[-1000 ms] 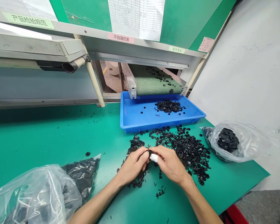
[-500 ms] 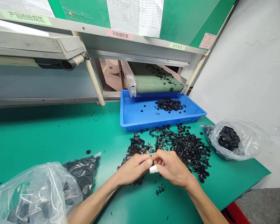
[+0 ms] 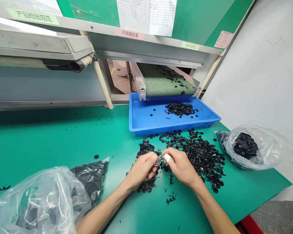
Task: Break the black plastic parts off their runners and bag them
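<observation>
My left hand pinches a small round black part with a grey metallic centre. My right hand faces it from the other side, and a white-wrapped fingertip sits close to the part's edge. Whether the right hand grips the part is hidden by the fingers. Under and beyond both hands spreads a loose heap of black plastic parts, lying on the green work mat.
A blue plastic tray holding black parts stands under a green conveyor belt. Clear plastic bags of black parts lie at the near left and the right. A white wall rises on the right.
My hands have moved slightly up the picture and the round black part now shows between them. The white-wrapped fingertip has shifted up and the view has tilted a little.
</observation>
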Tool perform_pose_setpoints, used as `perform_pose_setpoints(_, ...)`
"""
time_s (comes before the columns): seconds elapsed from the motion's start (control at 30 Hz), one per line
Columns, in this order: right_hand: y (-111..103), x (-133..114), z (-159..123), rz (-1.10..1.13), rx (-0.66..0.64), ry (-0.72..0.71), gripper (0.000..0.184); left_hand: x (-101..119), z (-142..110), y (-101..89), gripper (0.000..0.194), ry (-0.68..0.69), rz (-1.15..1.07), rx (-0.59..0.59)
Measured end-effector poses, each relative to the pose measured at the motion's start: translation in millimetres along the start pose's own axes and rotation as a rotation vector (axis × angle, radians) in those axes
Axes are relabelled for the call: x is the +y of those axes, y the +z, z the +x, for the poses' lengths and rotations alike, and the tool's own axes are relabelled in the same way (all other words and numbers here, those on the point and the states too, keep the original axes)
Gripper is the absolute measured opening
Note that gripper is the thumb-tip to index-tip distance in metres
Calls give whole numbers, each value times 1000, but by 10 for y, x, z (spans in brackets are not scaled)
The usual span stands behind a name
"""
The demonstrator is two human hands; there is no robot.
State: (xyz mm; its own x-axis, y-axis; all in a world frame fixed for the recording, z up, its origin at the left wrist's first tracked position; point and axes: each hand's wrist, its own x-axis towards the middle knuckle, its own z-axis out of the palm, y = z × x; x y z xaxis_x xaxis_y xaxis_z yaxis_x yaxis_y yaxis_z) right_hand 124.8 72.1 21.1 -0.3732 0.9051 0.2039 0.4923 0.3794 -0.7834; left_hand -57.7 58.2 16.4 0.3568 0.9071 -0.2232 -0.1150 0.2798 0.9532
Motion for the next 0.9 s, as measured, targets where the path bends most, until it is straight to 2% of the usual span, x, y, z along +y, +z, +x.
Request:
perform_pose_setpoints(0.1, 7, -10, 250, -253, -5, -128, 29, 40, 39, -137, 36, 63, -183, 101)
perform_pose_setpoints(0.17, 77, -45, 436, -330, -62, -62, 30, 57, 60, -216, 32, 116, -295, 170)
perform_pose_setpoints(0.27, 231, -94, 676, -356, -118, 76, 20, 57, 81, -286, 28, 168, -412, 230)
perform_pose_setpoints(0.4, 343, -57, 814, -271, -107, 101, 12, 39, 89, -315, 31, 180, -501, 244)
perform_pose_setpoints(0.57, 283, 104, 709, -45, -34, 110, 11, 73, 86, -317, 23, 179, -572, 217)
perform_pose_setpoints(0.7, 243, 113, 499, 195, 20, 171, 30, 116, 60, -260, 24, 131, -545, 161)
perform_pose_setpoints(0.8, 248, 32, 324, 468, 115, 257, 29, 117, 35, -174, 24, 78, -427, 127)
perform_pose_setpoints(0.9, 276, -54, 184, 562, 211, 305, 22, 88, 20, -68, 26, 43, -278, 125)
